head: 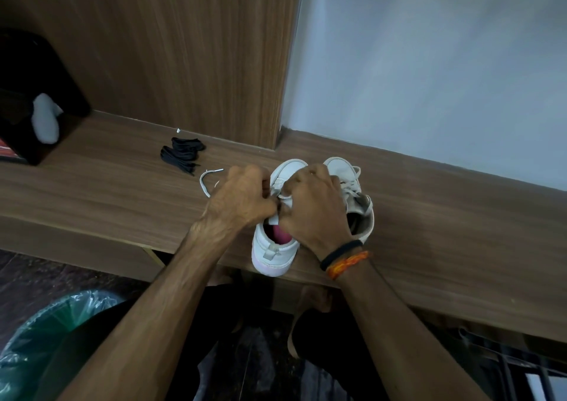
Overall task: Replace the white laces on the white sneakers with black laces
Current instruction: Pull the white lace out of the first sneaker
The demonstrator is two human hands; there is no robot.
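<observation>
Our left hand (242, 195) and right hand (313, 204) pinch the white lace (208, 182) over the left sneaker (276, 247), toe pointing away; they hide its eyelets.

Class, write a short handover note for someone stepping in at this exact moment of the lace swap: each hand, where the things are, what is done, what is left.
Left hand: fingers curled, pinching the white lace at the left sneaker.
Right hand: fingers curled at the same sneaker's eyelets, on the lace or tongue; exact hold hidden.
Both sneakers stand side by side on the wooden shelf; the right sneaker is still laced white.
Black laces lie bundled, untouched, to the left of the shoes.
Done: left sneaker's white lace partly pulled out, its loose end on the shelf.
Left: finish unlacing both, then thread the black laces.
</observation>
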